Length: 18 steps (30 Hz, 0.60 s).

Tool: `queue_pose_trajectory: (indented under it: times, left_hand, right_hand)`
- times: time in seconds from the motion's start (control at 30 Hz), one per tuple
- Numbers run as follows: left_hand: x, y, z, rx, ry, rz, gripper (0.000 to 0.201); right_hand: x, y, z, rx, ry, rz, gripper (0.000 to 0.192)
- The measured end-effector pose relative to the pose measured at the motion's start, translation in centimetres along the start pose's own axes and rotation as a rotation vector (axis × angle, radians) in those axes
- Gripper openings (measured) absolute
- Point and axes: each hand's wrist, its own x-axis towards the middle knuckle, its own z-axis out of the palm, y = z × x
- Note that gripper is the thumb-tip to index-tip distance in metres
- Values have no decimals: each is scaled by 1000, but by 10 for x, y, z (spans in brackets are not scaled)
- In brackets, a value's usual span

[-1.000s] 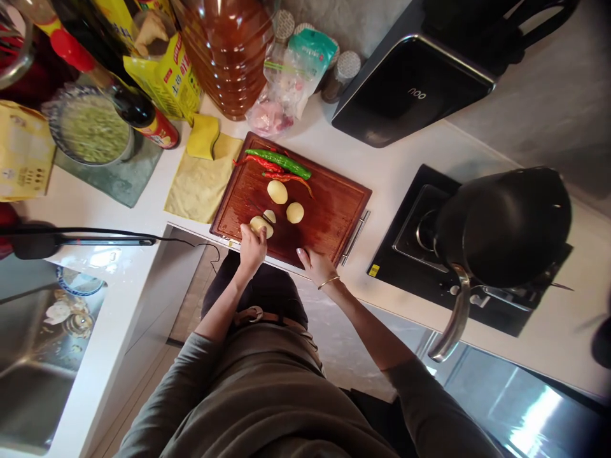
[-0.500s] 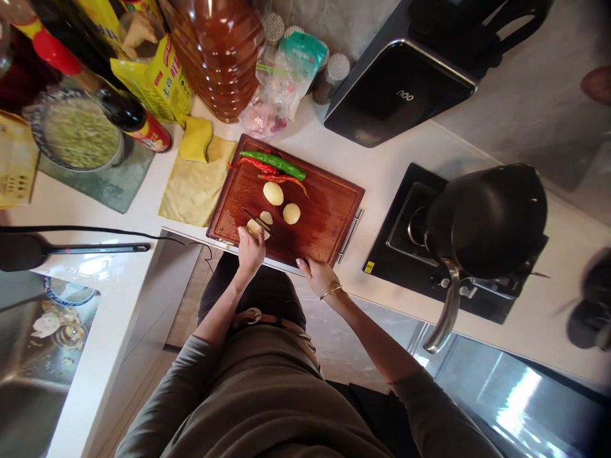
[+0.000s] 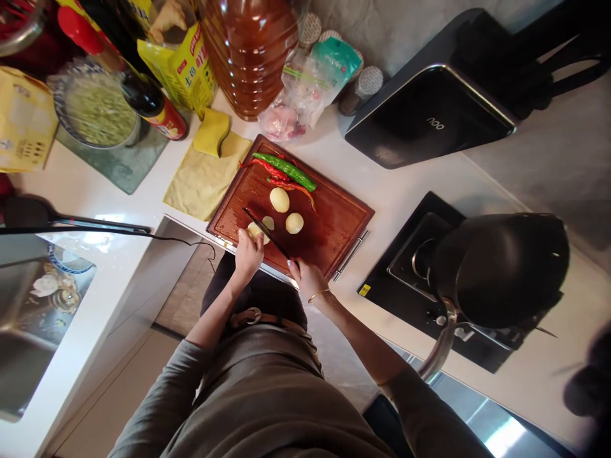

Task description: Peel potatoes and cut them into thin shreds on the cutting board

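A dark red wooden cutting board (image 3: 329, 235) lies on the white counter. My left hand (image 3: 249, 254) presses on a peeled potato piece (image 3: 253, 230) at the board's near left edge. In my right hand (image 3: 308, 278) is a knife (image 3: 267, 233), gripped by the handle; the blade slants across the board to the potato piece by my left fingers. A cut slice (image 3: 268, 222) lies just beyond the blade. Two whole peeled potatoes (image 3: 279, 200) (image 3: 294, 223) rest mid-board. A green chili (image 3: 285, 170) and red chilies (image 3: 267, 169) lie along the far edge.
A yellow cloth (image 3: 203, 178) lies left of the board. Beyond it stand an oil jug (image 3: 251, 57), sauce bottles (image 3: 153, 105) and a bowl (image 3: 95, 114). A black pan (image 3: 506, 270) sits on the stove to the right. A sink (image 3: 28, 318) holding dishes is at the left.
My right hand slid left along the board's near edge and now holds the knife with its blade at the potato. The left hand stayed on the potato piece. The view shifted slightly.
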Motion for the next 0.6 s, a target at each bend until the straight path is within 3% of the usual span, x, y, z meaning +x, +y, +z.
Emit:
queue_pose_trajectory:
  times: [0.2,0.6]
  left_hand:
    - [0,0,-1,15,-9,-8,31]
    - [0,-1,-2,43,-14,8,31]
  right_hand:
    - [16,1,14,-7,30,11,42]
    - [-17,6,8,32,92,-12,40]
